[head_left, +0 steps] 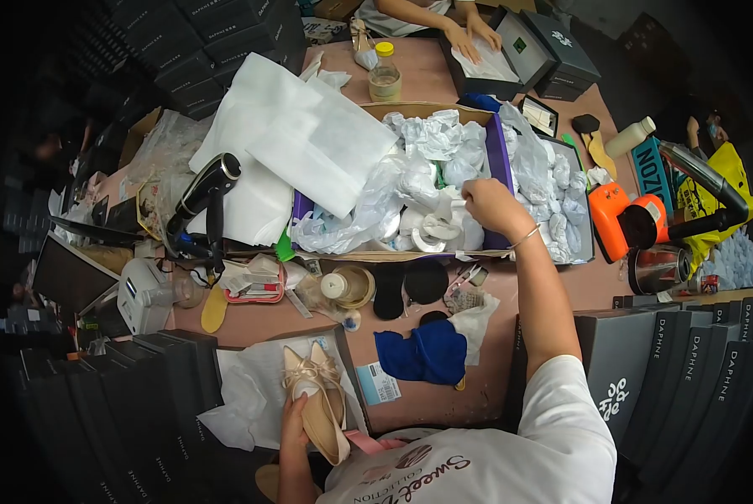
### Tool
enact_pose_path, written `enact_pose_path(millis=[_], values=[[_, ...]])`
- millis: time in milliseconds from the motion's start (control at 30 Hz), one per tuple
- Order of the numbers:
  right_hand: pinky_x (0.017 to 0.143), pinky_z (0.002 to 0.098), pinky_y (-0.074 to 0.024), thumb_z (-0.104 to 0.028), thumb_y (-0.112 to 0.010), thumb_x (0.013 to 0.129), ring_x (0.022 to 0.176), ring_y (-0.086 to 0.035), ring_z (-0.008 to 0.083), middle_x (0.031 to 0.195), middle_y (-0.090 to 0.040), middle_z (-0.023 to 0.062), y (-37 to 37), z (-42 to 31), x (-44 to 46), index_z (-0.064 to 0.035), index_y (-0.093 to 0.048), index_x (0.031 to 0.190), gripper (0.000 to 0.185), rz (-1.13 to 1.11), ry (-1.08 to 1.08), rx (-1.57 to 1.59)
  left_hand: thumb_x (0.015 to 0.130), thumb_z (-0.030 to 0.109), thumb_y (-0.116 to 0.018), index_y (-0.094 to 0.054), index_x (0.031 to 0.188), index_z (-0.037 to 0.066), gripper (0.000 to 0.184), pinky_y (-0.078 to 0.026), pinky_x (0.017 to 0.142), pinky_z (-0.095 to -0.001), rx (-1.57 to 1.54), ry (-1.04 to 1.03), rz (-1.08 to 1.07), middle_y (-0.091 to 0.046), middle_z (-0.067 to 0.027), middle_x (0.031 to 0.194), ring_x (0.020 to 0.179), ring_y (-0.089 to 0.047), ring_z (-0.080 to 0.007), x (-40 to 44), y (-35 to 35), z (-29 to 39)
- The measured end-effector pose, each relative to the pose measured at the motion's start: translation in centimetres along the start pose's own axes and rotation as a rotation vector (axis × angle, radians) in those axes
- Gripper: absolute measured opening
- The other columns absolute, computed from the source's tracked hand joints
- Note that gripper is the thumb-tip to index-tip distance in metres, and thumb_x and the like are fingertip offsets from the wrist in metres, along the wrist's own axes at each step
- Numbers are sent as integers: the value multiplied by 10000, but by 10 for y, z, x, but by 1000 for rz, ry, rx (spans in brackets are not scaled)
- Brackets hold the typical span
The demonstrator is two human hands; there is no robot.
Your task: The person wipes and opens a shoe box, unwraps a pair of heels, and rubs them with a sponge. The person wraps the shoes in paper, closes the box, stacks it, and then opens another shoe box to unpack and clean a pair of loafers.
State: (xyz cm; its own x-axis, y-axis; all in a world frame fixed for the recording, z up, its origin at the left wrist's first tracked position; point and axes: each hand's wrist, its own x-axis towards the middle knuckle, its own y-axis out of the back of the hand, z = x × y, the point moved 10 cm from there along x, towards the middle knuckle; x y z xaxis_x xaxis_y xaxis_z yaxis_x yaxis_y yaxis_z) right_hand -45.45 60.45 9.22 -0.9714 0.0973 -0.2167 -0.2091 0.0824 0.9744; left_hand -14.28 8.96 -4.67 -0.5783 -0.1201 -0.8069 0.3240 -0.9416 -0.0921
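Observation:
In the head view, my left hand (292,427) is closed around a beige ballet flat with a bow (319,403), one of a pair held close together. Beneath the shoes lies an open shoebox lined with white tissue paper (259,382). My right hand (495,206) reaches over a large carton with a purple side (498,151), filled with crumpled white paper wads (443,139) and plastic. Its fingers are curled together at the carton's right part; what they grip, if anything, is hidden.
Dark shoeboxes are stacked at left (141,403) and right (687,370). A blue cloth (427,351), a lidded jar (351,286) and an orange device (609,220) lie around the carton. Across the table, another person's hands (473,42) work in a shoebox.

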Motion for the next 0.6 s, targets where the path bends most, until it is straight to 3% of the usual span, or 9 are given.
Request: enact_pose_path(millis=[67,133,167,233,300,467,600], values=[[665,347,-527,-147,-561,819,689,-647,313,849,-681,174,1,-70,-25,11,-674,969,245,-394,284,1022,862,170,-586,-510,1226,11,405,-502,690,-279,23,1,-23,-624,-146,1015,818,-622,-209,2,-5,0],[676,343,-522,-159,-527,848,696,-644,299,862,-672,189,-28,-105,-26,-2,-657,1042,282,-463,504,1081,861,170,-586,-509,1228,11,407,-502,691,-280,30,11,-20,-624,-146,1016,820,-623,-210,2,-12,0],[676,343,-522,-159,-527,848,696,-644,299,862,-672,189,-46,-103,-22,-2,-657,1042,282,-462,505,1087,861,170,-585,-508,1230,12,409,-503,692,-280,33,16,-9,-624,-147,1017,821,-623,-211,1,-13,1],[663,341,-516,-144,-526,828,723,-648,288,841,-675,164,-69,-105,-16,-4,-678,956,243,-276,625,557,862,172,-586,-508,1230,11,409,-503,690,-279,40,17,-2,-624,-146,1017,820,-624,-210,0,-14,4],[638,370,-505,-151,-541,797,735,-642,302,829,-681,129,-78,-74,-7,-25,-687,858,202,-268,341,-39,863,175,-587,-507,1230,10,410,-502,689,-278,42,18,4,-624,-145,1016,818,-624,-208,0,-14,4],[625,405,-495,-174,-582,765,708,-625,343,860,-675,133,-50,-82,-2,-39,-672,791,164,-43,476,68,864,181,-590,-506,1229,8,413,-502,684,-276,32,26,22,-626,-142,1014,814,-625,-205,3,-13,3],[633,407,-494,-148,-603,746,705,-618,349,869,-667,146,-87,-124,2,-37,-649,842,154,-241,614,200,866,186,-592,-505,1229,6,415,-501,681,-274,39,37,36,-626,-140,1013,811,-625,-203,2,-12,3]])
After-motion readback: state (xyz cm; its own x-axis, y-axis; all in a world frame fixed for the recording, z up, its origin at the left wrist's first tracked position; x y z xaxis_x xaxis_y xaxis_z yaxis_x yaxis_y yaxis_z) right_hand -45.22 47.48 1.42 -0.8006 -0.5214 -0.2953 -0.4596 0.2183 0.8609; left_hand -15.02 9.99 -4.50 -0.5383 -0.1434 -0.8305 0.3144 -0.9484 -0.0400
